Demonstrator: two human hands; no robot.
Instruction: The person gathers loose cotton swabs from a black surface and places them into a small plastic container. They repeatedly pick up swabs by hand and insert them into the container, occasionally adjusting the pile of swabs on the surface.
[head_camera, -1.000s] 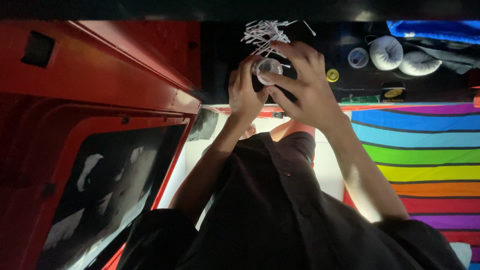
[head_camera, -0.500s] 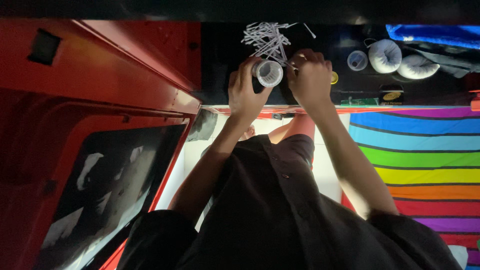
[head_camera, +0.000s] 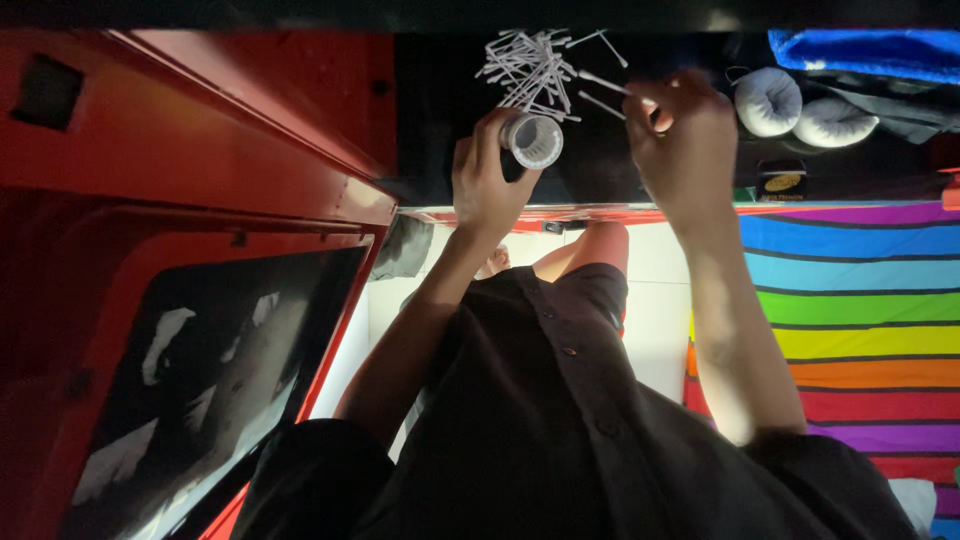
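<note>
The left hand (head_camera: 487, 180) wraps its fingers around a small clear round container (head_camera: 533, 139) tipped on its side just below the loose pile of cotton swabs (head_camera: 530, 65) on the dark tabletop (head_camera: 440, 110), while the right hand (head_camera: 685, 150), beside it, pinches a few cotton swabs (head_camera: 603, 92) between closed fingertips.

A small dark box (head_camera: 783, 184) with a yellow oval label is being seen on the dark tabletop (head_camera: 440, 110), just to the right of the raised right hand (head_camera: 685, 140). A flat green package (head_camera: 742, 195) is lying beside that box, at the tabletop's near edge, partly hidden by the hand. A small clear round container (head_camera: 535, 140) with a ribbed inner wall is being held in the left hand (head_camera: 487, 180), well left of the box.
</note>
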